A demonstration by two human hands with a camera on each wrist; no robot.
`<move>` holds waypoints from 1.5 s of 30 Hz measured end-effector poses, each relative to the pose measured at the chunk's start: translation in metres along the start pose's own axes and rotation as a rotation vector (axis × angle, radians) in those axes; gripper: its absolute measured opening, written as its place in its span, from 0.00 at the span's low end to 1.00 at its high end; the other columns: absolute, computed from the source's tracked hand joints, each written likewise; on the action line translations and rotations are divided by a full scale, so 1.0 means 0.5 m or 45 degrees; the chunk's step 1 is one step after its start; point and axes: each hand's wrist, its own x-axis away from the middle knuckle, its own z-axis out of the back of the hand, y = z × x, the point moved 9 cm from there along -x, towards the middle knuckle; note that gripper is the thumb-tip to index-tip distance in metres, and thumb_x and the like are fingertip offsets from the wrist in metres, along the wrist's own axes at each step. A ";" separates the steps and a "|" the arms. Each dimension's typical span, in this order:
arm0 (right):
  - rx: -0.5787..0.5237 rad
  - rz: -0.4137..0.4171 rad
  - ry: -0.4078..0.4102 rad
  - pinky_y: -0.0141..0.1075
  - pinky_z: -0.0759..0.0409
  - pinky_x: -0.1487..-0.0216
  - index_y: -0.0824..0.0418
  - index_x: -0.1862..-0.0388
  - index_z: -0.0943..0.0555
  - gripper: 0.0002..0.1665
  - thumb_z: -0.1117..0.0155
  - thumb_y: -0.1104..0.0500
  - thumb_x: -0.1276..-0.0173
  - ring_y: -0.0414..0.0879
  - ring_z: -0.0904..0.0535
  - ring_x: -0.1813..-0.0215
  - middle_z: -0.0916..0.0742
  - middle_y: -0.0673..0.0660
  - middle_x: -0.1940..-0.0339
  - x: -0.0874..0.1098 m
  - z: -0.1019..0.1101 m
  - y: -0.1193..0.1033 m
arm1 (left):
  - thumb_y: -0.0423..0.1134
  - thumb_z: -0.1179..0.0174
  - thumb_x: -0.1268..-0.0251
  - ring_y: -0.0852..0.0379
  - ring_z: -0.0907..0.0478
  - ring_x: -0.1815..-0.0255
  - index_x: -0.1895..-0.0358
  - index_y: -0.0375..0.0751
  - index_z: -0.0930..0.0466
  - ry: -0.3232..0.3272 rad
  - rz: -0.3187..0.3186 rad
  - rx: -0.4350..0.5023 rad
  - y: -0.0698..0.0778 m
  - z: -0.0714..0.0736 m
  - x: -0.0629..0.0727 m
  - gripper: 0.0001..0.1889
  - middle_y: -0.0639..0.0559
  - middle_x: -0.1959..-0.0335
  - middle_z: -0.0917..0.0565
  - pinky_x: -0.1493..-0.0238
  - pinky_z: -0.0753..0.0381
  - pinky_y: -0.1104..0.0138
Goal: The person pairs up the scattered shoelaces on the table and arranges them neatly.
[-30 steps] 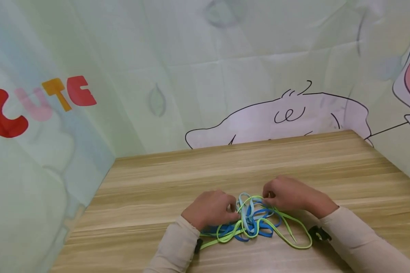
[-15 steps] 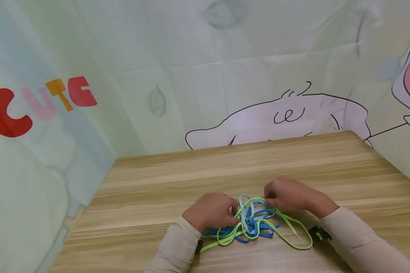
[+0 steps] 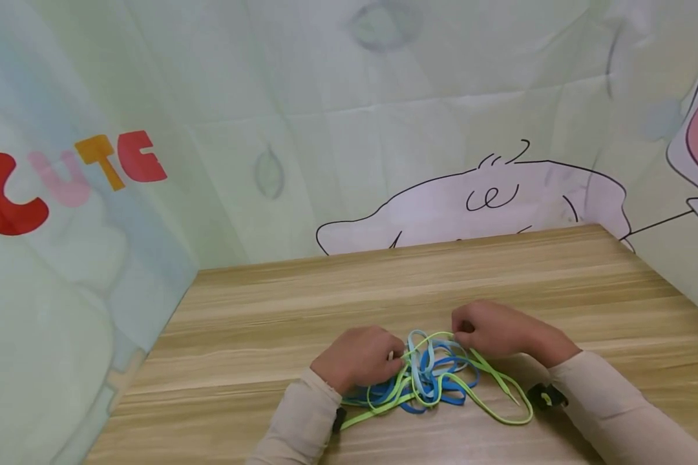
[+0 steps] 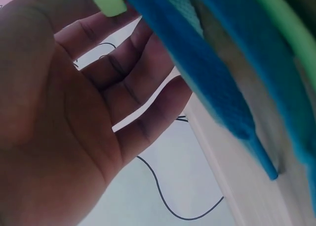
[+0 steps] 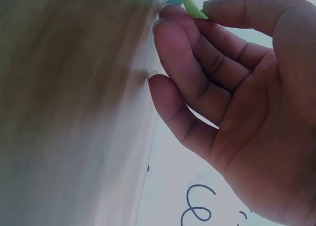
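A loose tangle of shoelaces lies on the wooden table between the two hands: a lime-green shoelace (image 3: 515, 422), a blue shoelace (image 3: 455, 399) and a pale blue shoelace (image 3: 410, 345). At the tangle's left side, the left hand (image 3: 357, 358) pinches the green lace, its other fingers loosely bent. The right hand (image 3: 494, 329) pinches another stretch of green between thumb and fingertips (image 5: 170, 43) at the upper right. A green strand runs between both hands. In the left wrist view, a blue lace end with its tip (image 4: 264, 159) hangs beside the fingers.
The wood-grain table (image 3: 279, 303) reaches back to a printed cloth backdrop (image 3: 221, 129) that also rises along the left and right sides. Dark wrist cameras sit under both sleeves, the right wrist camera (image 3: 547, 396) close to the green loop.
The right hand has shifted slightly right, and the green strand between the hands has straightened. The loose green end at the right has slid rightward. The left hand has barely moved.
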 end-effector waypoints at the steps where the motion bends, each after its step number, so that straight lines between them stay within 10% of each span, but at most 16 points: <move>1: -0.010 0.003 -0.001 0.35 0.26 0.68 0.51 0.70 0.20 0.08 0.38 0.61 0.30 0.40 0.26 0.71 0.22 0.44 0.75 0.000 0.001 0.001 | 0.43 0.42 0.30 0.65 0.34 0.81 0.80 0.53 0.29 0.001 0.000 0.001 -0.001 0.001 0.000 0.16 0.63 0.83 0.31 0.79 0.35 0.70; 18: -0.221 0.039 -0.010 0.36 0.24 0.63 0.56 0.65 0.18 0.04 0.37 0.65 0.35 0.44 0.23 0.65 0.18 0.46 0.70 -0.002 0.009 0.025 | 0.44 0.42 0.31 0.67 0.30 0.77 0.70 0.54 0.17 0.152 0.102 0.025 -0.045 0.024 0.003 0.09 0.67 0.78 0.25 0.73 0.28 0.69; 35: -0.458 0.019 0.014 0.37 0.21 0.63 0.62 0.59 0.16 0.07 0.40 0.63 0.31 0.48 0.20 0.66 0.15 0.51 0.71 0.004 0.022 0.046 | 0.39 0.42 0.27 0.66 0.25 0.68 0.53 0.46 0.12 0.118 0.147 0.498 -0.080 0.017 0.009 0.09 0.63 0.66 0.18 0.62 0.24 0.68; 45: -0.683 -0.001 0.229 0.41 0.18 0.62 0.66 0.53 0.18 0.11 0.41 0.59 0.24 0.52 0.20 0.66 0.17 0.62 0.68 0.006 0.059 0.055 | 0.34 0.44 0.27 0.57 0.17 0.68 0.48 0.44 0.18 0.164 0.190 0.905 -0.125 0.026 0.028 0.10 0.54 0.71 0.16 0.62 0.20 0.64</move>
